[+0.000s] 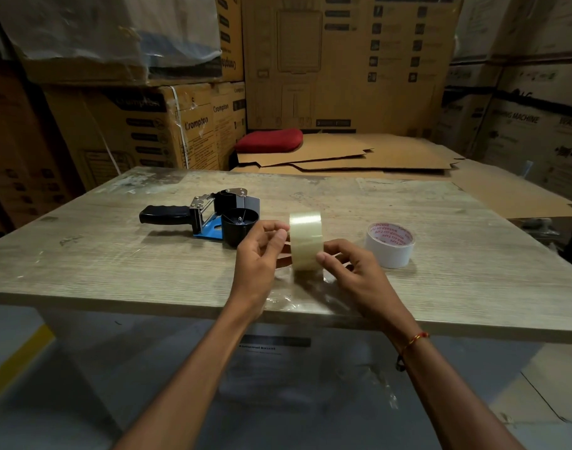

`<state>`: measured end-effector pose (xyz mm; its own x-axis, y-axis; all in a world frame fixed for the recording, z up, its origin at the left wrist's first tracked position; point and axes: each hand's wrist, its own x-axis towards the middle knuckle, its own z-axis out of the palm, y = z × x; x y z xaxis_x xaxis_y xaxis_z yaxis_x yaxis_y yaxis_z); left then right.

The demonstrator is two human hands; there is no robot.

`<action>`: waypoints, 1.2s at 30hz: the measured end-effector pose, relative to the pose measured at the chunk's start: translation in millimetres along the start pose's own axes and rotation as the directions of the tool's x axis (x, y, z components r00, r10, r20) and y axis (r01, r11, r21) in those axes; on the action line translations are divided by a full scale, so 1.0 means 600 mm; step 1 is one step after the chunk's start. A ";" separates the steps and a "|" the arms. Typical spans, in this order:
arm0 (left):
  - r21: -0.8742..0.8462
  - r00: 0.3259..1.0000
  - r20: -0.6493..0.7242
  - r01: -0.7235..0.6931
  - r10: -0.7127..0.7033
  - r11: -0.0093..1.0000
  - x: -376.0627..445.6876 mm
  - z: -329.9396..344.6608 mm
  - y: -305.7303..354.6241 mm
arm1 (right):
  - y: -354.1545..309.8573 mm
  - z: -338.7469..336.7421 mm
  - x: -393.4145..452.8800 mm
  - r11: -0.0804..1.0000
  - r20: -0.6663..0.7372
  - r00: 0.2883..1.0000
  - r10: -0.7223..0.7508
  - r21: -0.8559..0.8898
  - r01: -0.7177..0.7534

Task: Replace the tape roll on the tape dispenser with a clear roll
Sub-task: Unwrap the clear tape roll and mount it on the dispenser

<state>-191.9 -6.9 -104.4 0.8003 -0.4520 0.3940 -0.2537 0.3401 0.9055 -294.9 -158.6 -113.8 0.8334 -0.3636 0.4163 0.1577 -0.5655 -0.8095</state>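
- The tape dispenser [213, 214] lies on its side on the table [115, 254], black handle pointing to 9 o'clock. Its black hub [239, 226] faces up and carries no roll, so I judge the removal step finished.
- The white roll [390, 244] with red print on its core sits flat on the table at 3 o'clock of the hands, well apart from the dispenser. It is probably the roll that came off, though nothing here proves it.
- The clear roll [305, 241] is held on edge above the table's near side, just beside the bare hub at its 4 o'clock.
- The left hand [260, 258] has a narrow grip, thumb and fingertips pinching the roll's left edge. The right hand [351, 271] pinches its lower right edge in the same way.
- I cannot tell whether a free tape end has been found.
- Crinkled clear film [294, 300] lies on the table under the hands, possibly the roll's wrapper.
- What is left: seating the clear roll on the hub and threading the tape through the roller toward the blade.
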 end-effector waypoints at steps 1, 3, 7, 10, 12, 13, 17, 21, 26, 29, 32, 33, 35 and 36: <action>0.030 1.000 -0.006 -0.012 0.013 0.999 0.000 0.000 0.000 | 0.000 -0.002 0.000 1.000 -0.018 1.000 0.000 0.012 0.000; 0.203 0.996 -0.007 -0.081 0.084 0.976 0.000 -0.001 0.001 | -0.001 -0.004 0.000 0.999 -0.028 1.000 -0.006 0.037 0.007; 0.680 0.920 0.147 -0.361 0.363 0.638 0.011 0.006 0.017 | -0.001 -0.002 0.000 0.997 -0.032 0.999 -0.019 0.071 0.021; 0.788 0.838 0.359 -0.508 0.410 0.349 0.028 0.015 0.035 | -0.002 -0.002 -0.001 0.997 -0.052 0.998 -0.040 0.061 0.043; 0.791 0.788 0.442 -0.568 0.429 0.229 0.035 0.021 0.040 | -0.001 -0.001 -0.001 0.997 -0.071 0.997 -0.038 0.067 0.043; 0.789 0.773 0.458 -0.581 0.440 0.198 0.035 0.024 0.040 | -0.001 -0.001 -0.001 0.997 -0.077 0.997 -0.029 0.073 0.035; 0.787 0.750 0.479 -0.597 0.456 0.155 0.032 0.033 0.043 | 0.003 0.000 0.001 0.997 -0.078 0.997 -0.022 0.066 0.027; 0.796 0.754 0.473 -0.588 0.455 0.147 0.036 0.028 0.049 | 0.006 -0.003 0.003 0.998 -0.033 0.998 -0.045 0.041 0.046; 0.812 0.781 0.464 -0.563 0.419 0.150 0.036 0.023 0.051 | 0.005 0.005 0.005 0.999 0.040 0.999 -0.030 -0.031 0.032; 0.816 0.817 0.417 -0.529 0.397 0.231 0.040 0.019 0.054 | 0.004 0.003 0.006 0.998 -0.016 0.998 -0.056 0.041 0.056; 0.780 0.900 0.298 -0.421 0.317 0.464 0.041 0.012 0.057 | -0.002 0.003 0.002 0.995 -0.067 0.995 -0.069 0.072 0.074; 0.750 0.933 0.245 -0.355 0.264 0.558 0.038 0.009 0.057 | -0.005 0.005 0.000 0.994 -0.079 0.994 -0.077 0.073 0.083; 0.668 0.979 0.147 -0.204 0.142 0.716 0.030 0.000 0.056 | -0.011 0.009 -0.003 0.993 -0.080 0.992 -0.097 0.065 0.102; 0.620 0.991 0.108 -0.134 0.085 0.773 0.027 -0.005 0.054 | -0.012 0.011 -0.005 0.992 -0.070 0.990 -0.119 0.037 0.122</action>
<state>-185.5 -0.3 -69.2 0.7126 -0.5074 0.4845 -0.6402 -0.1878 0.7449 -294.9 -148.9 -111.9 0.7697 -0.3445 0.5374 0.2774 -0.5777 -0.7677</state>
